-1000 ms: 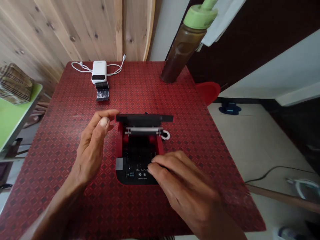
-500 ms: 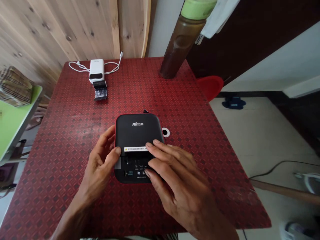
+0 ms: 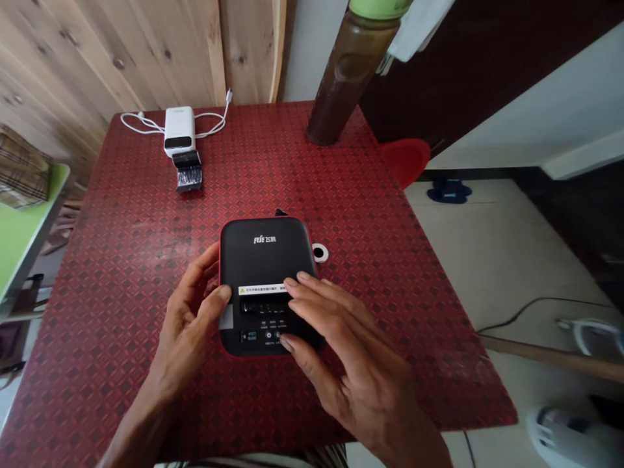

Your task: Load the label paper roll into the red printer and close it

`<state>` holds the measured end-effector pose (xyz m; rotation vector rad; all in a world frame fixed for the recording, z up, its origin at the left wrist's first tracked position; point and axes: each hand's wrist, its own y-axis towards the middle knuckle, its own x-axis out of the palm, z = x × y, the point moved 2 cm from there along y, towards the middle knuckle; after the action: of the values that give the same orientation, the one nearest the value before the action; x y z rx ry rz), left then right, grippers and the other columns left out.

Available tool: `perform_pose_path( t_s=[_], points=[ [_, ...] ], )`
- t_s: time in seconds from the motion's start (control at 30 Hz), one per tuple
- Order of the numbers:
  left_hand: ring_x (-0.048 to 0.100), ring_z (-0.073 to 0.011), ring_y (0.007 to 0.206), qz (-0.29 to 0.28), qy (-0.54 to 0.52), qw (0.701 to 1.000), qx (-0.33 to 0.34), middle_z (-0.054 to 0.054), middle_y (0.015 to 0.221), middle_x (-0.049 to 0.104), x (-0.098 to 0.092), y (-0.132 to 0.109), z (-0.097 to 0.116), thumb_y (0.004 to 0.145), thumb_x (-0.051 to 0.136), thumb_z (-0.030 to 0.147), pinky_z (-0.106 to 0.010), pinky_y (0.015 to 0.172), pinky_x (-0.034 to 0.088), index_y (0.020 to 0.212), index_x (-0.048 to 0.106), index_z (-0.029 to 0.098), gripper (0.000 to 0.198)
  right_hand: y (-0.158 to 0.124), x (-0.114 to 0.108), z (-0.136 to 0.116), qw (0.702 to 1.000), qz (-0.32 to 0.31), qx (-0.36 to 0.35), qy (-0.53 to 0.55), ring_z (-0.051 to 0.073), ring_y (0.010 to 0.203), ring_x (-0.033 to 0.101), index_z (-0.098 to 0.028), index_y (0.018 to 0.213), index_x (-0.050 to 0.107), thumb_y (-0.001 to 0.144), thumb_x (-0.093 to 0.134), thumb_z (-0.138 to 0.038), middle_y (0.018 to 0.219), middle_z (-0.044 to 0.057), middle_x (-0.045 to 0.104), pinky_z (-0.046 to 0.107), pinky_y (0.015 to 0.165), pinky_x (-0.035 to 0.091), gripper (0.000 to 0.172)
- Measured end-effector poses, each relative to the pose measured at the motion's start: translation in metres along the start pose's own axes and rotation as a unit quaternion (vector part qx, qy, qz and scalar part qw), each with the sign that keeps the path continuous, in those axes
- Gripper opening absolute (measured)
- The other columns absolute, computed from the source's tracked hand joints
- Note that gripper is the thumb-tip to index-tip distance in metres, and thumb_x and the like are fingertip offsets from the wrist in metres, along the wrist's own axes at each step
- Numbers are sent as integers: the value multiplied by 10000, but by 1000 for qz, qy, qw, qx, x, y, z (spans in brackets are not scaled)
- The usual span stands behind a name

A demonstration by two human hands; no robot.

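A black label printer with a red rim [image 3: 266,260] sits on the red patterned table [image 3: 121,260], its lid closed flat. My left hand [image 3: 192,318] rests against the printer's left side, thumb on the lid's front edge, fingers apart. My right hand [image 3: 341,344] lies over the front right of the printer, fingers spread across the lid edge and the button panel. Neither hand holds anything. A small white ring [image 3: 319,252] lies beside the printer's right side.
At the far left of the table stand a white device [image 3: 179,130] with a white cable [image 3: 214,123] and a small black part [image 3: 188,175]. A tall brown bottle with a green cap [image 3: 341,78] stands at the far edge. A red stool [image 3: 407,159] is beyond the right edge.
The printer's lid, upright a second ago, has been shut flat. My left hand dropped from the raised lid to the printer's left side; my right hand stayed at the front.
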<state>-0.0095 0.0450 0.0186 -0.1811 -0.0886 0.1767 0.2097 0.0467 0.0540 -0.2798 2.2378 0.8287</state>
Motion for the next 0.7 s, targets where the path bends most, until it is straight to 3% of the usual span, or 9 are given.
perform_pose_path(
  t_s=[0.1,0.23,0.33,0.47,0.7],
  points=[
    [548,-338,1535,-7,-35,999,-24,-23,1636,627,-1,-8,-1,1058,691,379,-489,1245,477,1548,652,363,491,-11,-4,-1,997,68,28,17,227,1324,713,-112,1327,665,994,719,-81,1321,146,794,384,1145,600,338],
    [567,-345,1509,-14,-46,998,-36,-20,1619,640,-2,-14,2,1017,739,340,-467,1189,517,1521,672,368,509,-31,-2,0,985,121,119,19,252,1241,745,-166,1393,652,980,752,-134,1331,131,777,442,1077,647,426],
    [554,-338,1522,-15,-27,999,-31,-22,1622,636,-2,-13,3,1013,755,346,-436,1171,529,1515,673,365,509,-42,7,0,978,113,175,23,280,1229,762,-200,1477,598,1007,762,-287,1362,138,760,472,1040,672,505],
    [540,-317,1547,-26,-9,1000,-7,-11,1634,626,-2,-12,4,1034,749,363,-407,1180,543,1542,649,386,518,-46,18,0,977,92,194,8,295,1168,791,-214,1501,568,1021,746,-453,1315,145,771,471,970,703,565],
    [515,-333,1583,-48,34,998,-12,2,1719,543,-3,-17,11,1069,706,384,-402,1122,613,1596,591,419,541,-51,23,8,977,79,195,16,308,1155,799,-213,1535,556,1020,745,-481,1322,159,773,484,965,707,611]
  ],
)
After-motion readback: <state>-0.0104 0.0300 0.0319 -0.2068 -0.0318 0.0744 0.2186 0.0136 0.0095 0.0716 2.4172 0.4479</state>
